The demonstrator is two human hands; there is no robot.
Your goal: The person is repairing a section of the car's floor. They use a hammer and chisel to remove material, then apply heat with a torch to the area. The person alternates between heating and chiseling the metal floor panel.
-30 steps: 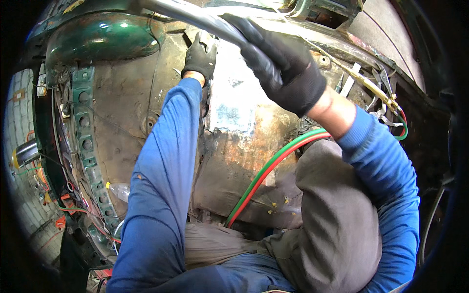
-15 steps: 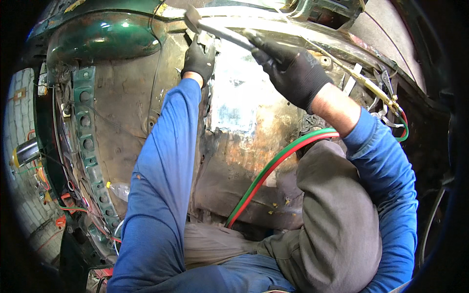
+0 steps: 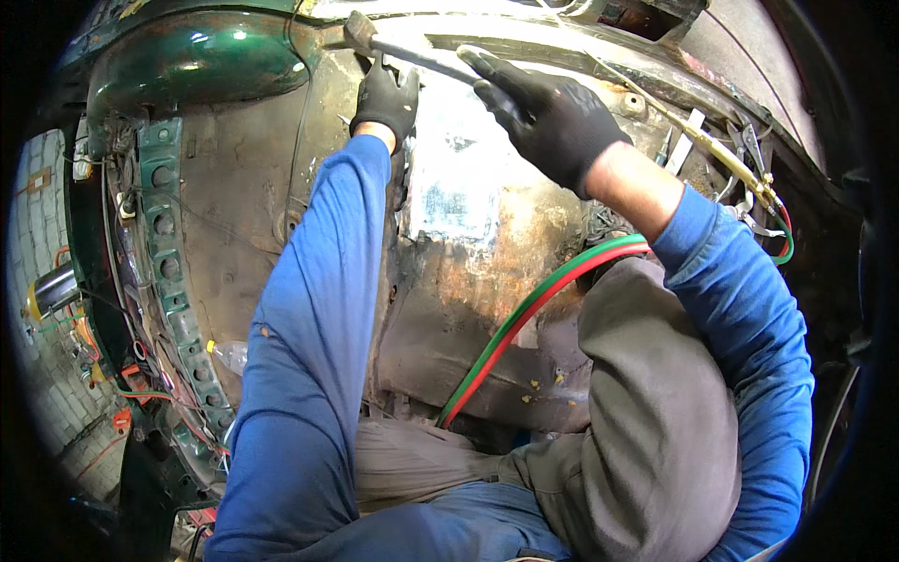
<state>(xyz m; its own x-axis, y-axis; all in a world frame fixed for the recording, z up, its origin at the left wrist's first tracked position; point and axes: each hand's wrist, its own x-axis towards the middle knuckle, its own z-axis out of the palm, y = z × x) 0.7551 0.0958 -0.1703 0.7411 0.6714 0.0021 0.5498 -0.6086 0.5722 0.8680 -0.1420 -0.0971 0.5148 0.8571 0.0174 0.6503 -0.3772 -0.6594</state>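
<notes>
My right hand [image 3: 538, 117], in a black glove, is closed on the handle of a metal hammer [image 3: 417, 51], whose head is over the upper middle of the rusty, patchy floor pan [image 3: 234, 187]. Just below the hammer head, my left hand [image 3: 386, 101], also gloved, is closed at a seam beside a white patched area [image 3: 454, 187]; what its fingers grip is partly hidden and I cannot make it out.
A green wheel arch [image 3: 187, 66] lies upper left, a holed sill [image 3: 169, 253] and plastic bottle [image 3: 229, 356] at left. Green-red hoses [image 3: 534, 304] arch toward a brass torch [image 3: 730, 169] and locking pliers [image 3: 749, 211] at right. My bent knee is lower right.
The hammer head has swung down and right from the top edge to just above my left hand. My right hand has shifted slightly up, and my left hand has barely moved.
</notes>
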